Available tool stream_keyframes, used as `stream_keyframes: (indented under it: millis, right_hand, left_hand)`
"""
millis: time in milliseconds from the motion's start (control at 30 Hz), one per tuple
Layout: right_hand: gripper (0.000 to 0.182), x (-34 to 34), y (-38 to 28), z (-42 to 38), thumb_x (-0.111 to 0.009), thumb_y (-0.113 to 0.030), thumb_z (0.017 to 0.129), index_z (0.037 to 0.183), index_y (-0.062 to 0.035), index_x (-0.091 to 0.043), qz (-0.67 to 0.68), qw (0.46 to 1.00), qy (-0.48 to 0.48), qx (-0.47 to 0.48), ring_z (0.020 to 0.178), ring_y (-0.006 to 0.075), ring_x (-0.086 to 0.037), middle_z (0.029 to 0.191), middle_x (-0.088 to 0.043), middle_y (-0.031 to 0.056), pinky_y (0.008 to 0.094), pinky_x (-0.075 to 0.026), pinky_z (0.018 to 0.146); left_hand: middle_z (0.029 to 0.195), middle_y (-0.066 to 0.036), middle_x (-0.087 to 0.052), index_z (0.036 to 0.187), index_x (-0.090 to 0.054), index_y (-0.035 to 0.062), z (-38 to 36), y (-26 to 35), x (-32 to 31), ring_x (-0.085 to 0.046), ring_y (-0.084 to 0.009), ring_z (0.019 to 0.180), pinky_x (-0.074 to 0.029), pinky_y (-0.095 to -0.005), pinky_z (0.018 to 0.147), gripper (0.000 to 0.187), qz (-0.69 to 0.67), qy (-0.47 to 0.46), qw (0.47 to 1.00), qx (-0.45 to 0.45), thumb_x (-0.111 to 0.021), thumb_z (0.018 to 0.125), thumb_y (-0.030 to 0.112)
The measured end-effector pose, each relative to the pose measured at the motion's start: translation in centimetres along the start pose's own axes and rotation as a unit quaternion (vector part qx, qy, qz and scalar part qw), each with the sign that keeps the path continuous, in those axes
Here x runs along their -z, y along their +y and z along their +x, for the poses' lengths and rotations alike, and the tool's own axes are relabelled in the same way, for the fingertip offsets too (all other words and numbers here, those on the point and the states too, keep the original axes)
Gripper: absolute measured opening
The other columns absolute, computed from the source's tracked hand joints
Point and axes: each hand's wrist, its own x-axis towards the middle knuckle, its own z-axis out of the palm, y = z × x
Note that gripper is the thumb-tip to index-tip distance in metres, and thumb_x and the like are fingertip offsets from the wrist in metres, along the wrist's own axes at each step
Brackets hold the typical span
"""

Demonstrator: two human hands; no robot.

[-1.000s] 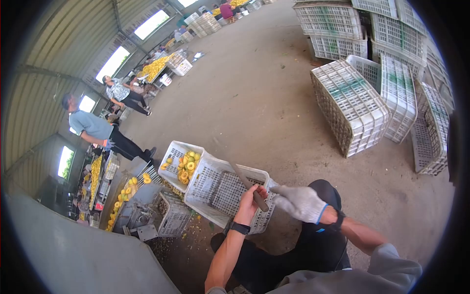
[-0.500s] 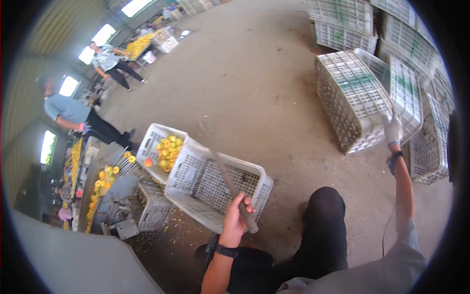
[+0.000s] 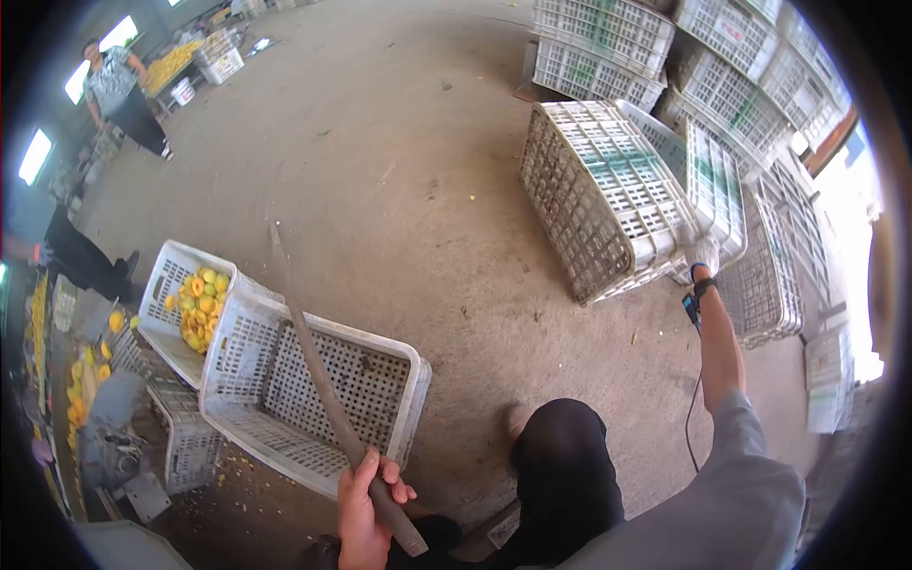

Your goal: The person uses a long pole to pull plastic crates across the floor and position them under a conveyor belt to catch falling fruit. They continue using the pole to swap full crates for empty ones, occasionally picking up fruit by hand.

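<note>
My left hand (image 3: 373, 503) is wrapped round the lower part of a long wooden stick (image 3: 323, 389), which slants up and away over an empty white crate (image 3: 408, 380). At the right, my gloved right hand (image 3: 703, 255) is at the near end of a white crate (image 3: 608, 199) with green marks, lying among other crates. Its fingers are mostly hidden against the crates, so its grip is unclear. A second crate (image 3: 163, 285) beside the empty one holds yellow and orange fruit (image 3: 201, 309).
Stacked white crates (image 3: 603, 38) stand at the back right. A metal machine (image 3: 119, 408) with fruit is at the lower left. One person (image 3: 119, 95) stands at the upper left; another (image 3: 71, 252) is partly cut off at the left edge. A cable hangs beside my right arm.
The view has turned to the right, so the crates and machine appear further left. My left hand still holds the stick, and my right hand is still at the crates.
</note>
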Motion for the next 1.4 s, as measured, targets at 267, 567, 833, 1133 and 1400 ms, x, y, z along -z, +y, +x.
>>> stream_keyframes:
  millis: [267, 567, 833, 1133, 1400]
  right_hand:
    - [0.088, 0.5, 1.7, 2.3, -0.072, -0.071, 0.083, 0.127, 0.0039, -0.065, 0.046, 0.996, -0.062, 0.055, 0.115, 0.0432, -0.069, 0.119, -0.073, 0.0294, 0.047, -0.053, 0.098]
    - [0.063, 3.8, -5.7, -9.2, -0.083, -0.037, 0.09, 0.131, 0.0078, -0.063, 0.358, 0.905, -0.208, 0.098, 0.089, 0.0179, -0.072, 0.106, -0.075, 0.0132, 0.0325, -0.058, 0.074]
    - [0.033, 3.2, -22.9, -24.2, -0.075, -0.023, 0.098, 0.121, -0.001, -0.068, 0.573, 0.747, -0.332, 0.066, 0.08, 0.0086, -0.064, 0.097, -0.072, 0.001, 0.0263, -0.054, 0.07]
    - [0.053, 11.2, -27.3, -28.6, -0.079, -0.031, 0.09, 0.125, 0.0076, -0.068, 0.395, 0.837, -0.311, 0.215, 0.091, 0.0214, -0.073, 0.106, -0.078, 0.0182, 0.0358, -0.058, 0.082]
    - [0.053, 14.8, -24.2, -24.3, -0.087, -0.035, 0.074, 0.11, 0.0008, -0.071, 0.204, 0.837, -0.248, 0.444, 0.104, 0.0403, -0.072, 0.106, -0.074, 0.0253, 0.048, -0.056, 0.091]
  left_hand:
    - [0.084, -0.003, -0.06, 0.102, -0.056, 0.0104, -1.4, 1.1, -0.4, -0.06, -0.0141, 0.068, -0.056, -0.0335, 0.07, 0.014, -0.037, -0.021, 0.998, 0.039, -0.056, 0.11, 0.022]
    - [0.081, 0.0, -0.057, 0.101, -0.058, 0.0096, -2.7, -0.2, -1.2, -0.055, -0.0133, 0.065, -0.052, -0.0354, 0.07, 0.024, 0.002, -0.043, 0.998, 0.041, -0.057, 0.107, 0.033]
    - [0.086, -0.004, -0.061, 0.099, -0.057, 0.0047, -2.7, -0.9, -0.8, -0.06, -0.0138, 0.066, -0.056, -0.0354, 0.071, 0.023, -0.007, -0.067, 0.998, -0.012, -0.054, 0.109, 0.025]
    - [0.085, -0.004, -0.064, 0.099, -0.061, 0.005, -1.5, -0.9, 0.8, -0.061, -0.0136, 0.066, -0.056, -0.0343, 0.069, 0.02, -0.013, -0.093, 0.994, -0.059, -0.058, 0.106, 0.023]
    - [0.085, -0.005, -0.067, 0.098, -0.064, 0.0054, 0.2, -2.0, 2.3, -0.064, -0.0153, 0.066, -0.057, -0.0361, 0.068, 0.019, -0.047, -0.117, 0.989, -0.076, -0.062, 0.104, 0.024]
